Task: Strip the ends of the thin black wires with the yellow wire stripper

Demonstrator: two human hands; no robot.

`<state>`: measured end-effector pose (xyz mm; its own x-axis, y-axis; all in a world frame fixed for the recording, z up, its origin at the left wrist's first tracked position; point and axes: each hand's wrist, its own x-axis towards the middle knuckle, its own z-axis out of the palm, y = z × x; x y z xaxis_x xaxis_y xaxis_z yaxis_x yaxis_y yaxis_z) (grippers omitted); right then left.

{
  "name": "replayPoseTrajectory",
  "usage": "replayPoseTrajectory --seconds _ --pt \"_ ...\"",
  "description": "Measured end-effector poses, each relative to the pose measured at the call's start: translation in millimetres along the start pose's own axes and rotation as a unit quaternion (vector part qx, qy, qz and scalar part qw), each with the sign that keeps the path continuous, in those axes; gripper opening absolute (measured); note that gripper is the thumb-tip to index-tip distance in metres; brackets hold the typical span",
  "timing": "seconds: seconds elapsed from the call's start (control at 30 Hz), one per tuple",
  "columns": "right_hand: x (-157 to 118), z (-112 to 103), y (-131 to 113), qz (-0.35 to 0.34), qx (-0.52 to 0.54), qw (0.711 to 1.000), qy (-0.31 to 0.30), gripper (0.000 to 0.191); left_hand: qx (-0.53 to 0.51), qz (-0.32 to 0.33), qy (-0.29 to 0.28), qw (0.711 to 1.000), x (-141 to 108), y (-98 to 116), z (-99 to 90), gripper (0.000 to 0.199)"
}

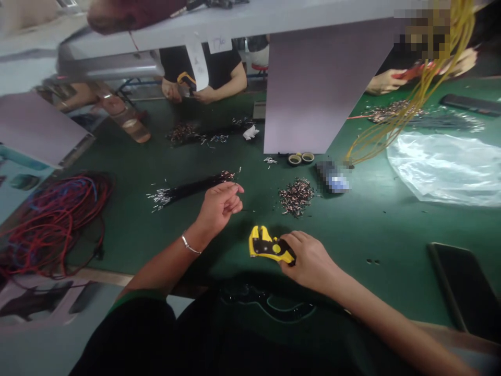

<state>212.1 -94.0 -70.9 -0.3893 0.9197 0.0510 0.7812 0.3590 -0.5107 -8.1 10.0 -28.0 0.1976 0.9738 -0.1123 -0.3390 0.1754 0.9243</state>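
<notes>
1. Nearest to the body, the right hand [309,261] is closed firmly around a yellow and black wire stripper [270,244], and this tool is just above the near edge of the green work table [371,224].
2. The left hand [219,209], with a thin silver bracelet [190,244] on its wrist, is raised with the fingers half curled. I cannot tell if it pinches a thin wire.
3. Just beside the left hand lies a long bundle of black wires [188,189] with bare silver ends.
4. To the right is a small heap of short copper-coloured wire pieces [296,197].
5. On the left side lies a tangled coil of red and blue wire [50,224].
6. Farther away, a co-worker's hands [205,94] hold a yellow tool [187,81] across the table.
</notes>
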Motion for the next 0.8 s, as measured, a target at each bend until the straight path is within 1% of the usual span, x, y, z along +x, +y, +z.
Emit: replayPoseTrajectory --seconds 0.1,0.17,0.23,0.3,0.4,0.47,0.53,0.6,0.67,0.8 --pt "4 1 -2 -0.03 -0.075 0.996 -0.036 0.025 0.02 0.016 -0.002 1.0 -3 4 8.0 0.012" --pt "6 0 -2 -0.049 -0.081 0.994 -0.05 0.025 0.03 0.029 -0.003 0.999 -5 6 13.4 0.012" --pt "7 -4 1 -0.061 -0.058 0.995 -0.054 0.028 0.033 0.046 -0.01 0.998 -7 7 18.9 0.012" --pt "9 -10 3 -0.064 -0.02 0.997 -0.043 0.029 0.036 0.065 -0.015 0.997 -9 9 24.5 0.011" --pt "15 -18 4 -0.044 0.094 0.995 0.01 0.024 0.039 0.086 -0.019 0.995 -13 10 33.6 0.01" --pt "22 -22 3 -0.015 0.202 0.978 0.043 0.02 0.041 0.087 -0.026 0.995 -15 10 39.6 0.01" --pt "30 -25 0 0.008 0.298 0.953 0.059 0.017 0.043 0.083 -0.03 0.995 -16 9 44.7 0.01" --pt "37 -25 -3 0.016 0.363 0.929 0.073 0.018 0.042 0.078 -0.031 0.996 -17 8 48.3 0.011" --pt "41 -25 -5 0.018 0.393 0.915 0.092 0.018 0.04 0.073 -0.03 0.996 -18 7 50.0 0.011" --pt "44 -25 -8 0.031 0.405 0.907 0.112 0.007 0.04 0.057 -0.03 0.997 -20 5 50.0 0.012"
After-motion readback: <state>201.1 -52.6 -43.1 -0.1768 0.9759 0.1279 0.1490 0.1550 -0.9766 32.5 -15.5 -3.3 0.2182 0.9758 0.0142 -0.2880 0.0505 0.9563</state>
